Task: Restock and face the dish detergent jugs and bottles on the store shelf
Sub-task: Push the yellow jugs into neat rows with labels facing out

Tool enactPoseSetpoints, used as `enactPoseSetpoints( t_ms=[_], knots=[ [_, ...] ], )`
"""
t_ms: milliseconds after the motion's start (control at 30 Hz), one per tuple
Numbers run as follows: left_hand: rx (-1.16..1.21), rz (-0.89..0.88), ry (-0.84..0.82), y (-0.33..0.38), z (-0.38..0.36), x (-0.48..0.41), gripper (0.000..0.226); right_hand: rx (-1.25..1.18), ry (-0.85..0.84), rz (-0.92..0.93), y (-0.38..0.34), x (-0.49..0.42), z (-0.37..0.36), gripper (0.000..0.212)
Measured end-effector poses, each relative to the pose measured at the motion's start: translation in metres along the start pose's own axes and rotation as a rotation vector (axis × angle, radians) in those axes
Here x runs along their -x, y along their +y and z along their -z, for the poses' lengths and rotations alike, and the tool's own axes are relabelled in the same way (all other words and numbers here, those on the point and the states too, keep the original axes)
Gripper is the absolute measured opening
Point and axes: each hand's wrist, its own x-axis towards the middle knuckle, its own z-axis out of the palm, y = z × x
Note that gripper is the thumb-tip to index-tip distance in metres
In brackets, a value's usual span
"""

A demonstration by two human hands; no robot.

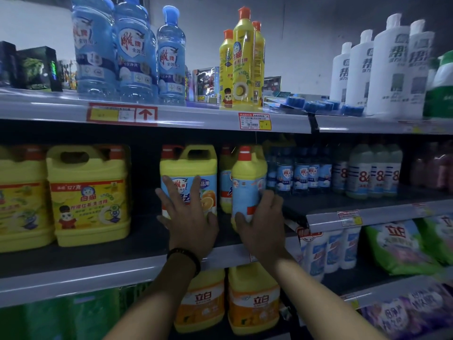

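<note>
Wide jug (188, 163) under flat left fingers (170, 190), narrow jug (247, 173) gripped by curled right fingers (270, 201): two jugs handled

My left hand (188, 217) covers the lower label of a yellow jug (188, 163); my right hand (262, 217) hides the base of the bottle (247, 173) beside it. A second jug (19, 197) is cut off at left; pink bottles (438, 165) blur far right.

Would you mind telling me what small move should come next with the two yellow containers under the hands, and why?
Probably turn the bottle in the right hand until its label faces front: its print looks angled sideways, while the jug under the flat left hand already shows its label squarely.
</note>
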Motion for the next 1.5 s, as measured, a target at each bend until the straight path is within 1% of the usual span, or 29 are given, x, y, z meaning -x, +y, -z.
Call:
enactPoseSetpoints(
  t_ms=[67, 100, 133, 200, 267, 300, 367, 433, 533, 767, 1033, 1100, 1167, 1233, 1300, 1367, 1433, 1500],
  knots=[
    [0.107, 0.04, 0.005, 0.001, 0.002, -0.002, 0.099, -0.049, -0.037, -0.002, 0.002, -0.001, 0.002, 0.07],
    [0.16, 0.057, 0.009, 0.0, 0.002, -0.004, 0.101, -0.068, -0.036, -0.016, 0.001, -0.003, 0.002, 0.074],
    [0.203, 0.073, 0.015, -0.001, 0.003, -0.006, 0.103, -0.088, -0.039, -0.04, 0.001, -0.006, 0.0, 0.081],
    [0.267, 0.107, 0.029, -0.002, 0.004, -0.009, 0.106, -0.095, -0.055, -0.099, 0.0, -0.011, -0.005, 0.105],
    [0.31, 0.155, 0.033, -0.003, 0.007, -0.013, 0.111, 0.003, -0.048, -0.137, 0.0, -0.018, -0.012, 0.128],
    [0.326, 0.179, 0.028, -0.003, 0.009, -0.016, 0.115, 0.039, -0.051, -0.157, 0.0, -0.02, -0.016, 0.136],
    [0.358, 0.224, 0.021, -0.004, 0.012, -0.022, 0.124, 0.036, -0.093, -0.22, -0.004, -0.022, -0.02, 0.143],
    [0.376, 0.247, 0.024, -0.008, 0.012, -0.027, 0.133, 0.041, -0.106, -0.255, -0.004, -0.022, -0.026, 0.143],
    [0.343, 0.216, 0.069, -0.015, 0.007, -0.03, 0.143, 0.077, -0.05, -0.277, -0.004, -0.02, -0.032, 0.144],
    [0.347, 0.182, 0.081, -0.011, -0.002, -0.03, 0.146, 0.112, -0.005, -0.317, -0.003, -0.023, -0.033, 0.15],
    [0.328, 0.183, 0.079, -0.011, -0.005, -0.03, 0.148, 0.088, -0.016, -0.296, 0.005, -0.021, -0.035, 0.138],
    [0.315, 0.181, 0.055, -0.01, -0.001, -0.031, 0.149, 0.078, -0.015, -0.291, 0.006, -0.021, -0.034, 0.133],
    [0.277, 0.155, -0.023, -0.014, 0.007, -0.032, 0.148, 0.069, -0.011, -0.281, 0.006, -0.019, -0.033, 0.126],
    [0.28, 0.133, -0.129, -0.021, 0.023, -0.034, 0.14, 0.059, 0.01, -0.267, 0.005, -0.017, -0.031, 0.117],
    [0.322, 0.084, -0.158, -0.031, 0.048, -0.031, 0.118, 0.071, 0.06, -0.224, 0.002, -0.014, -0.03, 0.103],
    [0.296, -0.037, -0.078, -0.047, 0.075, -0.023, 0.081, 0.058, 0.141, -0.123, -0.005, -0.01, -0.031, 0.083],
    [0.207, -0.152, 0.025, -0.07, 0.1, -0.014, 0.045, -0.011, 0.194, 0.02, -0.02, 0.001, -0.036, 0.062],
    [0.118, -0.23, 0.115, -0.098, 0.122, -0.006, 0.026, -0.117, 0.157, 0.168, -0.043, 0.015, -0.044, 0.049]
  ],
)
